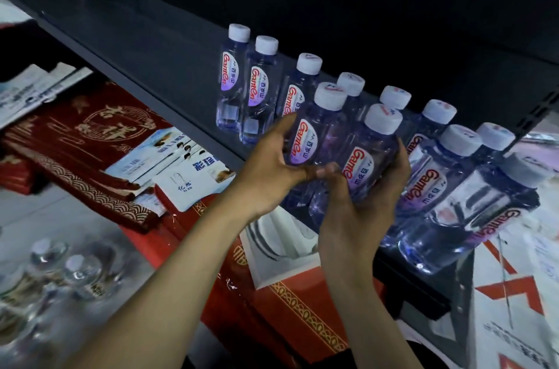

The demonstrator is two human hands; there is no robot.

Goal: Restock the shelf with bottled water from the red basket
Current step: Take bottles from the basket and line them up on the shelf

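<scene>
Shelf (169,66) carries a row (260,90) of white-capped bottles running from 11 to 3 o'clock of the hands. The left hand (269,172) grips the left bottle (314,132), fingers (287,124) curled round its 9 o'clock side, thumb across its lower front. The right hand (360,217) grips the right bottle (372,153), fingers wrapped round its 3 o'clock side. Both bottles are side by side at the shelf's front edge.

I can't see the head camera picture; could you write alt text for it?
A person's left hand grips one water bottle and the right hand a second bottle, side by side at the front of a dark shelf. More bottles with white caps stand on it; red boxes lie below.
</scene>
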